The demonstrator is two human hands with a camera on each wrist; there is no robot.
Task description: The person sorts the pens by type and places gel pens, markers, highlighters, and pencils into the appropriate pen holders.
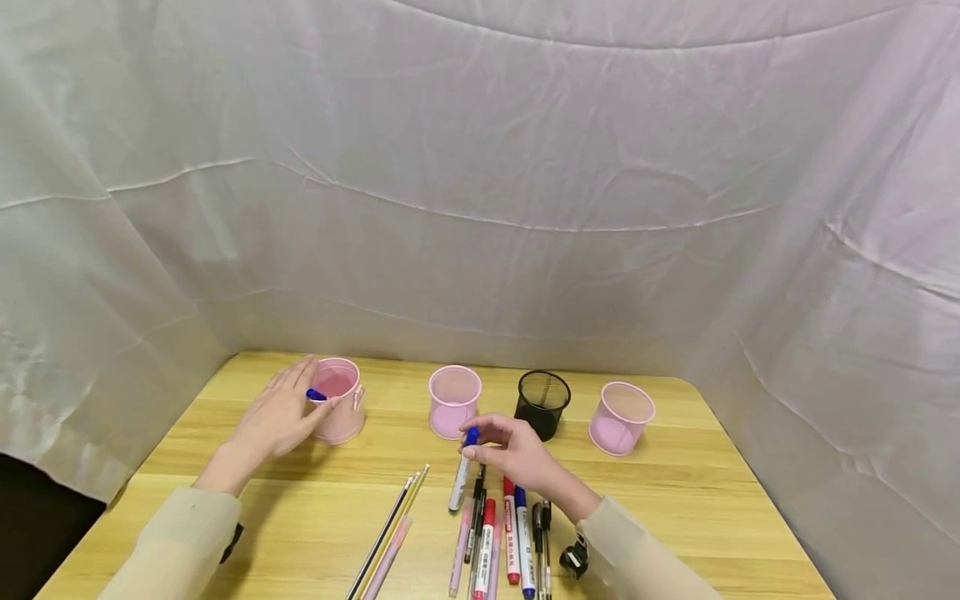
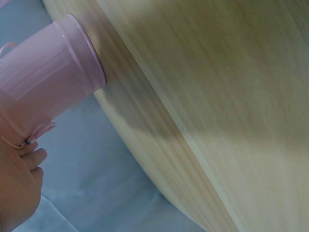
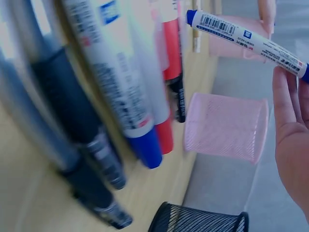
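At the left, my left hand holds the side of a pink pail-like cup, its thumb across the front and fingers along the far left. A blue cap shows at the rim by the thumb; the rest of that marker is hidden. The left wrist view has the pail's smooth wall and my curled fingers near its small handle. Over the middle, my right hand pinches a white marker with blue ends near its upper end; the marker slants downward above the table.
A pink mesh cup, a black mesh cup and another pink cup stand along the back. In front lie red markers, a blue-capped marker, black pens, pink pens and pencils. Grey cloth hangs behind.
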